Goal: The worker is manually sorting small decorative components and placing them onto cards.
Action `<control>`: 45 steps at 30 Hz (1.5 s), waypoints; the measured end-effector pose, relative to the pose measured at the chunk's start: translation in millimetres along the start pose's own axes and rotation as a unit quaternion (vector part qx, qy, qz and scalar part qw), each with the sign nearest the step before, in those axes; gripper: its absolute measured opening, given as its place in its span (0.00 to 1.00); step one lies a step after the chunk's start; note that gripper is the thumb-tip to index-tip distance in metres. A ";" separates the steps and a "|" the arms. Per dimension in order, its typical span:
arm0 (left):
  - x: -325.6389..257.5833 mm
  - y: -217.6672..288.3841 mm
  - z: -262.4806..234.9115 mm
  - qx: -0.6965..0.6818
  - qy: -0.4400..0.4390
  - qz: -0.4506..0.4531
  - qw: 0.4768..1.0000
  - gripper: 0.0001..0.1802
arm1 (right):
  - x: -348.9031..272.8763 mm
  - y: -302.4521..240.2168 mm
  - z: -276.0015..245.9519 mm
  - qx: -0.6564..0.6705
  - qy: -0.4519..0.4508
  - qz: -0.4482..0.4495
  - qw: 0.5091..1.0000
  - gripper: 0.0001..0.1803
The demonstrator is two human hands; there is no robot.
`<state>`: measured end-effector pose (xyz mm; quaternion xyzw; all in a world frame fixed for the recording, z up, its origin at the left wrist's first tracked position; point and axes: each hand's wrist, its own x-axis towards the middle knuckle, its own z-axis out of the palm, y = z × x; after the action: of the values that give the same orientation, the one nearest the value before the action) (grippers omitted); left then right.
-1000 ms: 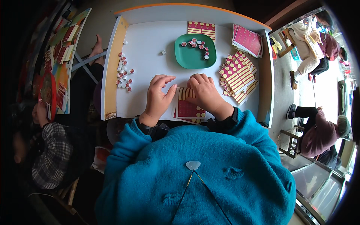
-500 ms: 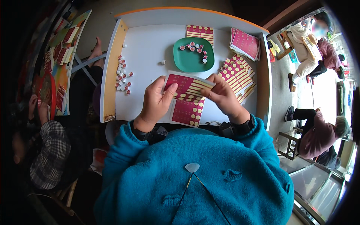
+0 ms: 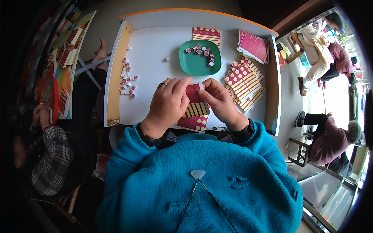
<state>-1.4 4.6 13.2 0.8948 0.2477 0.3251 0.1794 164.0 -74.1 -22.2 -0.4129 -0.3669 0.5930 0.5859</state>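
A sticker sheet (image 3: pixel 197 109), magenta with cream strips, is held upright between my two hands above the drawer-like tray. My left hand (image 3: pixel 167 103) is closed at its left edge, the back of the hand facing up and covering part of it. On the other edge, my right hand (image 3: pixel 222 101) pinches the sheet with its thumb on top. Just beneath lies another sheet (image 3: pixel 192 123), magenta with cream dots. Beyond my hands sits a green plate (image 3: pixel 194 66) holding several small white cylinders (image 3: pixel 199 51) with red printed ends.
The white tray (image 3: pixel 149 42) has raised walls. More small cylinders (image 3: pixel 126 80) gather along its left wall, and a lone one (image 3: pixel 168 59) lies left of the plate. Sheets (image 3: pixel 246 81) and a stack (image 3: pixel 253 46) are at right. Other people sit on both sides.
The sheet has turned from lying crosswise to upright. My left hand has come right over it, and my right hand has moved left. The lone cylinder sits slightly farther away.
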 end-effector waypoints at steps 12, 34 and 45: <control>-2.9 -3.2 -0.5 -0.118 -0.011 -0.016 0.993 0.10 | -3.0 -2.2 -8.5 0.001 0.006 0.053 0.999 0.05; -14.8 -13.6 1.7 -0.271 -0.085 -0.118 0.951 0.03 | -8.9 -8.1 -16.4 -0.094 -0.012 0.038 0.995 0.03; -37.4 -45.3 40.8 -0.310 -0.058 -0.245 0.917 0.06 | -11.0 19.8 -37.8 -0.330 0.108 -0.001 0.938 0.05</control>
<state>-13.7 13.9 -56.5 0.7230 0.3354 0.2786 0.5359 190.7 -87.8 -54.5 -0.6446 -0.4770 0.3895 0.4531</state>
